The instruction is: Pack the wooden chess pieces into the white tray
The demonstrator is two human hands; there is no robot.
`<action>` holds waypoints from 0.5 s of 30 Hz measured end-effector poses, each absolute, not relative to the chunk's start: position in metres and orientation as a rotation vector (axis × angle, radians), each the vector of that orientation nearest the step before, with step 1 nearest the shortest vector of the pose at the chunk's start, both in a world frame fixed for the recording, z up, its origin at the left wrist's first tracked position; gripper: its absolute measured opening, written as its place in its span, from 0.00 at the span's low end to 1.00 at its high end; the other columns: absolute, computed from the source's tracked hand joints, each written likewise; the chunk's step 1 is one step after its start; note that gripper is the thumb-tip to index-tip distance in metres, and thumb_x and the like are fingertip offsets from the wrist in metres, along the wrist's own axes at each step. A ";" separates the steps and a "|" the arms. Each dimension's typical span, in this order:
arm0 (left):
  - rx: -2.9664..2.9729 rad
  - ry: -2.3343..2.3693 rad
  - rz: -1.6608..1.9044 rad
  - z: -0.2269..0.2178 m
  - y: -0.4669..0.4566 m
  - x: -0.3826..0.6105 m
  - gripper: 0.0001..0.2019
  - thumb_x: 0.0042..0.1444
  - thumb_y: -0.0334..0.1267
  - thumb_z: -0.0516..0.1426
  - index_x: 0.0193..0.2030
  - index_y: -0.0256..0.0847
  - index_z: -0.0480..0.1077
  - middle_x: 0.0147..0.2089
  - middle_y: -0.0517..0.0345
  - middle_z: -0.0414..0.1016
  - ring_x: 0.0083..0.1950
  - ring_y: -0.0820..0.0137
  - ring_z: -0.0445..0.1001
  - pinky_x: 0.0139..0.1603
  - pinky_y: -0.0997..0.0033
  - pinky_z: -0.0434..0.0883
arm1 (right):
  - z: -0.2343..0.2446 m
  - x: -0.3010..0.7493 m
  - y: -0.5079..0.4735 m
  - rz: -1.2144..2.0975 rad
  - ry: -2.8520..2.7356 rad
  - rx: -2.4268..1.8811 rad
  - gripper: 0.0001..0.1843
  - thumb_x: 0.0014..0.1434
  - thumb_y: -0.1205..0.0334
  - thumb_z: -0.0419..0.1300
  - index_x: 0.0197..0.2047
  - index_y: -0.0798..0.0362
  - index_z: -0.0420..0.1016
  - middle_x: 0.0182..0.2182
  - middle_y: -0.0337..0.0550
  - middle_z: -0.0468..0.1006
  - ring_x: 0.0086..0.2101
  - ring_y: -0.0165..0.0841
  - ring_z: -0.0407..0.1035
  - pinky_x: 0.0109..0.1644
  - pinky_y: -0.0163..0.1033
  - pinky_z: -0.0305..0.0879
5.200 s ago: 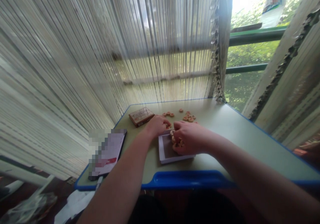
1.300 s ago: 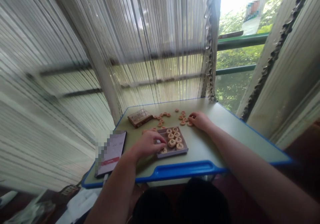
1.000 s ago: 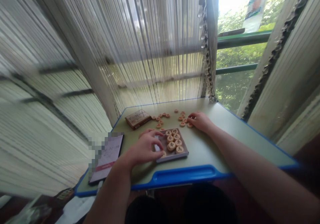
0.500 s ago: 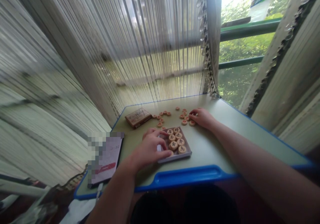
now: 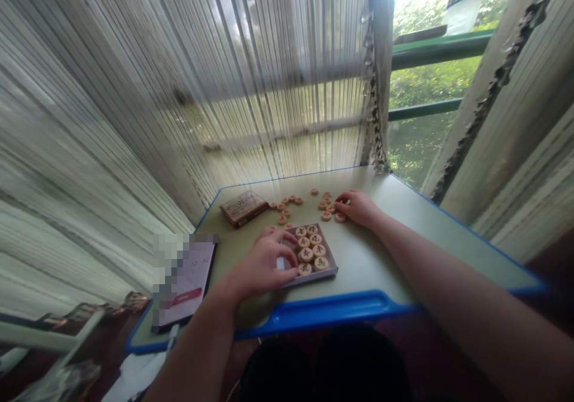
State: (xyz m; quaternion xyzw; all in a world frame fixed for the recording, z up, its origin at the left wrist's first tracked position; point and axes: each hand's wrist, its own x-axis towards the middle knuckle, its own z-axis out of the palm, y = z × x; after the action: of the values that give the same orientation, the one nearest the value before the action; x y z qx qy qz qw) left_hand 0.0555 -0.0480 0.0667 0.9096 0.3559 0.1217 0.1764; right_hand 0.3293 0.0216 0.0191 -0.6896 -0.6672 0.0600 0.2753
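Note:
My left hand point(image 5: 269, 261) reaches over the left side of a shallow tray point(image 5: 332, 272), its curved fingers apart and the thumb near the front row. In the tray lie several round wooden Chinese chess pieces point(image 5: 318, 250) with dark characters, set in two visible columns; my fingers hide part of the left side. Beyond the tray, my right hand point(image 5: 356, 206) rests low at a loose cluster of red-marked Chinese chess pieces point(image 5: 326, 216). Its fingers are bent with the tips close together; whatever may be between them is hidden.
Another loose group of pieces point(image 5: 285, 213) lies behind the tray, beside a printed box point(image 5: 244, 208). A tablet-like device point(image 5: 188, 288) with a cable sits at the left table edge. The table's blue front rim has a molded groove point(image 5: 329, 312). String curtains and a window stand behind.
The view has shifted slightly, so the table appears a little further left. My left thumb has drawn back, uncovering the tray's front-left piece. My right hand stays by the red-marked pieces.

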 end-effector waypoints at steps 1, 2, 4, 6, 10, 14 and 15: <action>2.576 1.003 0.339 0.067 -0.048 0.056 0.08 0.47 0.44 0.59 0.27 0.43 0.76 0.51 0.56 0.67 0.55 0.60 0.59 0.59 0.61 0.55 | 0.019 0.329 0.021 0.160 -1.792 -1.849 0.13 0.54 0.57 0.56 0.38 0.54 0.78 0.36 0.45 0.75 0.35 0.32 0.68 0.42 0.32 0.61; 2.574 1.004 0.332 0.067 -0.048 0.056 0.09 0.47 0.44 0.59 0.27 0.43 0.77 0.51 0.55 0.67 0.56 0.60 0.58 0.60 0.61 0.55 | 0.019 0.329 0.021 0.159 -1.791 -1.844 0.13 0.54 0.57 0.56 0.38 0.54 0.78 0.36 0.45 0.75 0.36 0.32 0.68 0.42 0.32 0.60; 2.558 1.015 0.315 0.068 -0.047 0.056 0.10 0.49 0.45 0.58 0.29 0.44 0.77 0.52 0.55 0.66 0.56 0.59 0.58 0.61 0.59 0.53 | 0.019 0.328 0.021 0.159 -1.784 -1.846 0.13 0.54 0.58 0.56 0.38 0.54 0.78 0.36 0.46 0.75 0.36 0.32 0.68 0.42 0.32 0.60; 2.532 1.023 0.294 0.069 -0.048 0.056 0.10 0.49 0.45 0.58 0.30 0.44 0.77 0.51 0.54 0.66 0.56 0.59 0.58 0.62 0.58 0.52 | 0.019 0.328 0.021 0.160 -1.781 -1.855 0.13 0.54 0.58 0.56 0.38 0.54 0.78 0.36 0.46 0.75 0.36 0.32 0.68 0.42 0.32 0.61; 2.505 0.990 0.266 0.070 -0.049 0.057 0.11 0.51 0.46 0.57 0.31 0.44 0.78 0.48 0.53 0.67 0.54 0.61 0.61 0.61 0.60 0.53 | 0.020 0.329 0.021 0.159 -1.804 -1.866 0.13 0.54 0.57 0.56 0.38 0.54 0.78 0.35 0.46 0.75 0.35 0.32 0.68 0.41 0.32 0.61; 2.512 0.959 0.257 0.070 -0.049 0.057 0.11 0.52 0.45 0.56 0.32 0.44 0.78 0.46 0.55 0.67 0.50 0.65 0.63 0.58 0.64 0.57 | 0.022 0.329 0.020 0.165 -1.795 -1.868 0.14 0.54 0.56 0.55 0.38 0.54 0.78 0.34 0.46 0.76 0.36 0.33 0.69 0.41 0.32 0.61; 2.514 0.950 0.259 0.070 -0.049 0.057 0.11 0.52 0.45 0.55 0.32 0.45 0.78 0.45 0.55 0.68 0.50 0.65 0.63 0.57 0.64 0.58 | 0.022 0.329 0.020 0.168 -1.791 -1.870 0.15 0.54 0.55 0.56 0.38 0.53 0.78 0.35 0.46 0.76 0.36 0.33 0.69 0.41 0.32 0.61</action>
State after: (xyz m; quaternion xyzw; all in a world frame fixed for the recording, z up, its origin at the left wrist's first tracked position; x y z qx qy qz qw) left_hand 0.0565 -0.0488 0.0699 0.9086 0.3432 0.0935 0.2191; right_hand 0.3285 0.0199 0.0221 -0.6938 -0.6646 0.0625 0.2703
